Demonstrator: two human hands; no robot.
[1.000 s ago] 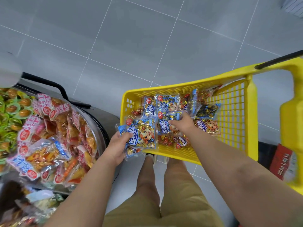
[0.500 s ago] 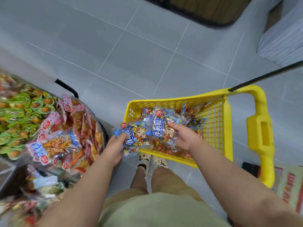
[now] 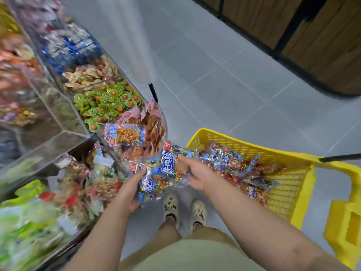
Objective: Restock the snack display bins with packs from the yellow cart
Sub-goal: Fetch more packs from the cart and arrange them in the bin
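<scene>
Grey tiled floor point(image 3: 214, 79) runs ahead of both grips, with a wood-panelled fixture far beyond the right one. Display bins point(image 3: 58, 122) with clear walls fill the whole side left of the left grip. They are mostly blurred, but a bin of green snacks point(image 3: 105, 102) and a bin of orange packs point(image 3: 134, 132) sit just beyond it.

Yellow cart point(image 3: 244, 148) stands right of the right grip, and a loose heap of cart packs point(image 3: 224, 160) lies inside, close to that wrist.

Held packs point(image 3: 166, 170), blue and clear bags, hang between the two grips. They are outside the cart's near corner and above the floor, not yet over any bin.

Left grip point(image 3: 130, 190) is clenched on the bundle's lower left, cupping from beneath with the thumb on top. Right grip point(image 3: 197, 173) grasps the right edge of the top pack, forefinger laid along it. Exact pack count cannot be told.

Handling, as a judgement:
- The bags look light and soft, and the film is crinkly and slick, so stacked packs likely slide over each other.
- The contents look like small wrapped pieces, probably not fragile, though hard squeezing may burst a seal.
- The best hold is underneath the stack with a thumb clamping it, or a pinch at a sealed edge.
- A loose top pack could slip toward the floor between the grips.
</scene>
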